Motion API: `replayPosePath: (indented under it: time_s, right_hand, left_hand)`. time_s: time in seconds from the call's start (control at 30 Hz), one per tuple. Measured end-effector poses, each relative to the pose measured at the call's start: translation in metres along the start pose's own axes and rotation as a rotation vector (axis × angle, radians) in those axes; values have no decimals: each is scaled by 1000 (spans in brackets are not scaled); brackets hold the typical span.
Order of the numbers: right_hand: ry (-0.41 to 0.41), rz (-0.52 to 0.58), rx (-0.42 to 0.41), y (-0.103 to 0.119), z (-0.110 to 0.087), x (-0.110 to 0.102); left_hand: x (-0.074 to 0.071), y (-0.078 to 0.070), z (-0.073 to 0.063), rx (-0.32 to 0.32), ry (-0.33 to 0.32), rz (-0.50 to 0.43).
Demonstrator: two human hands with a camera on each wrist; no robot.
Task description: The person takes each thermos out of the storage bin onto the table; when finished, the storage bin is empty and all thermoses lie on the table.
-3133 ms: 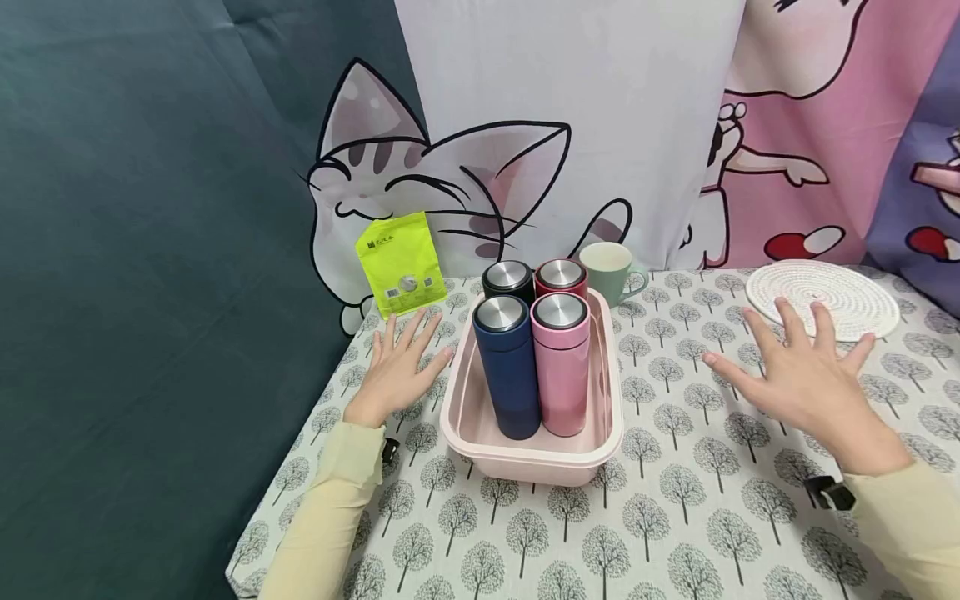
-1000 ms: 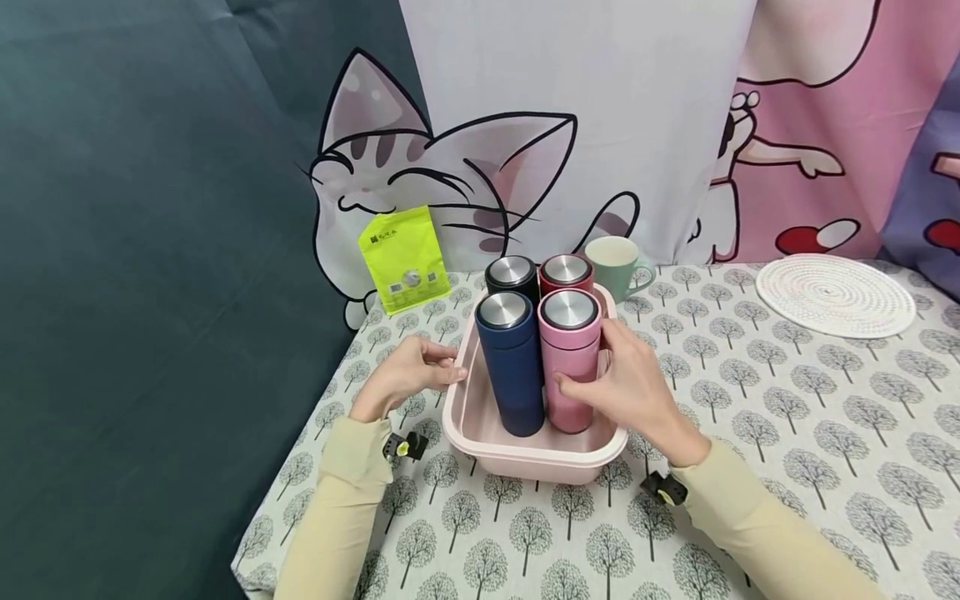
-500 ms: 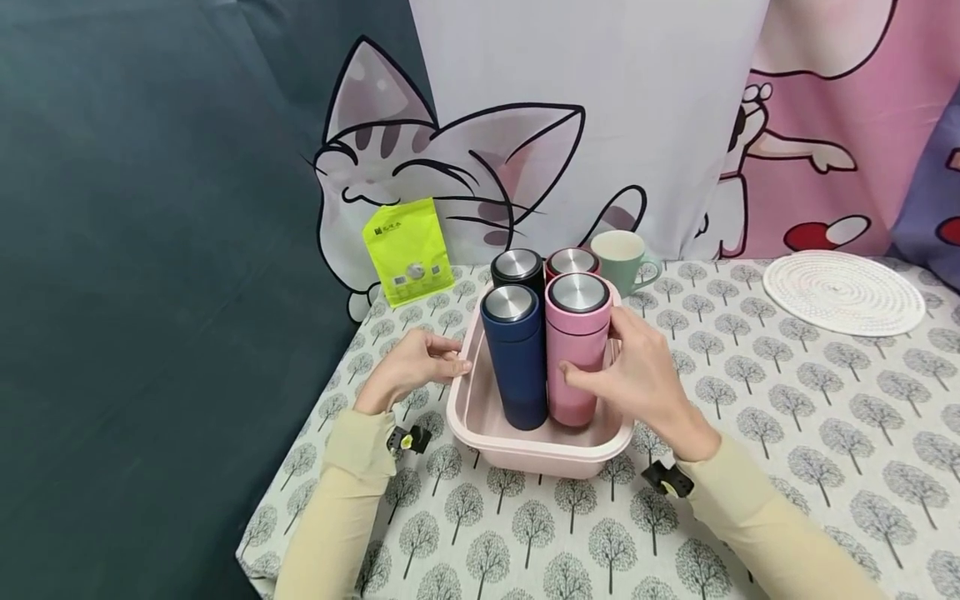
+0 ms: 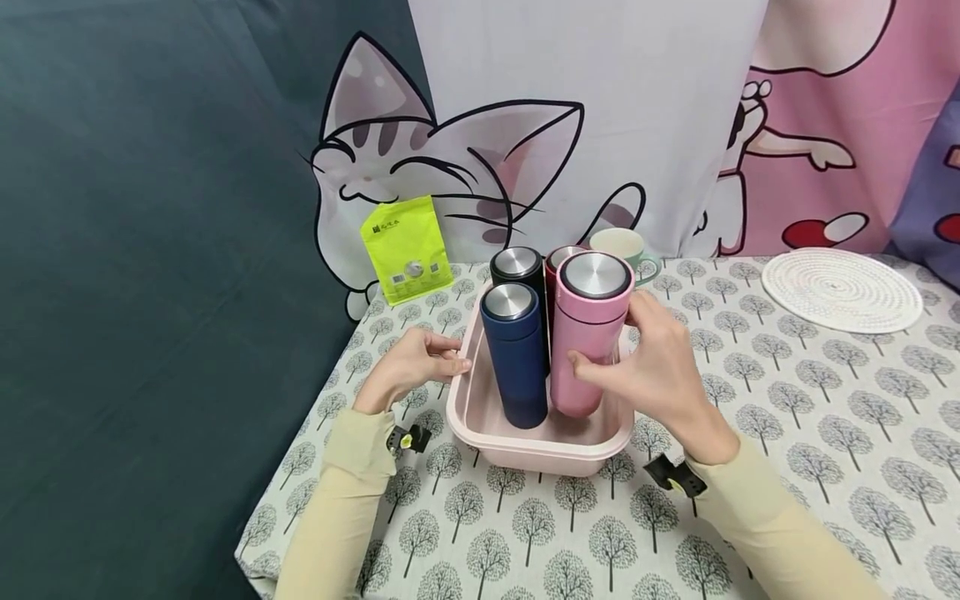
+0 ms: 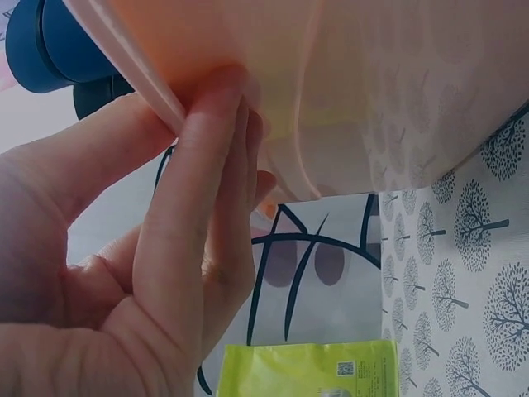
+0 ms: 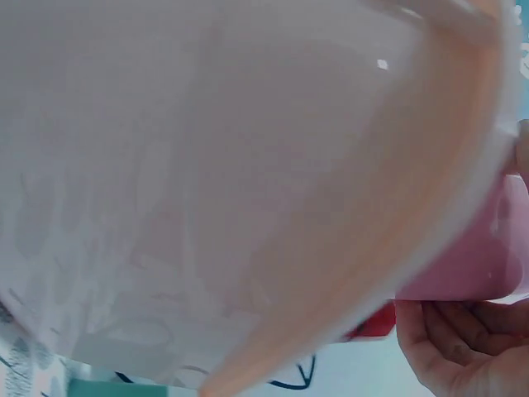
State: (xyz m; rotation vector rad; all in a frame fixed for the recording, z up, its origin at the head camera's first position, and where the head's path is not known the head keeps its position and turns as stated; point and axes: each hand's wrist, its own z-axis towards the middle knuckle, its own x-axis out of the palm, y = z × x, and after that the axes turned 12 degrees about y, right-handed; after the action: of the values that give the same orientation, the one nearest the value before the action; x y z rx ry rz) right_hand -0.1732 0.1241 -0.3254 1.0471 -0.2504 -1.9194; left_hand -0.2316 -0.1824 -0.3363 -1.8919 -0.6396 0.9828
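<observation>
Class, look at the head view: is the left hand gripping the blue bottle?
No, the left hand pinches the rim of the tub, and the blue bottle stands inside, apart from that hand.

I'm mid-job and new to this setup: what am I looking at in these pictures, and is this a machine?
No machine: this is a person working bare-handed. The wide picture is taken from the head, the other two from the wrists. The left hand holds a pale pink bin by its rim; the right hand grips a pink bottle. The blue bottle, black bottle and red bottle stand in the bin. On the tree-print cloth around it are a green mug, a round white mat and a yellow-green pouch. The right-wrist picture mostly shows the bin's side.
</observation>
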Motion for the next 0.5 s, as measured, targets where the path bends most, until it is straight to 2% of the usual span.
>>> replayPosePath:
  time_s: [0.23, 0.5]
  right_hand:
    - [-68, 0, -48, 9, 4, -16]
    - [-99, 13, -76, 14, 6, -28]
  left_hand:
    - [1, -2, 0, 4, -1, -23]
    - [1, -1, -1, 9, 6, -38]
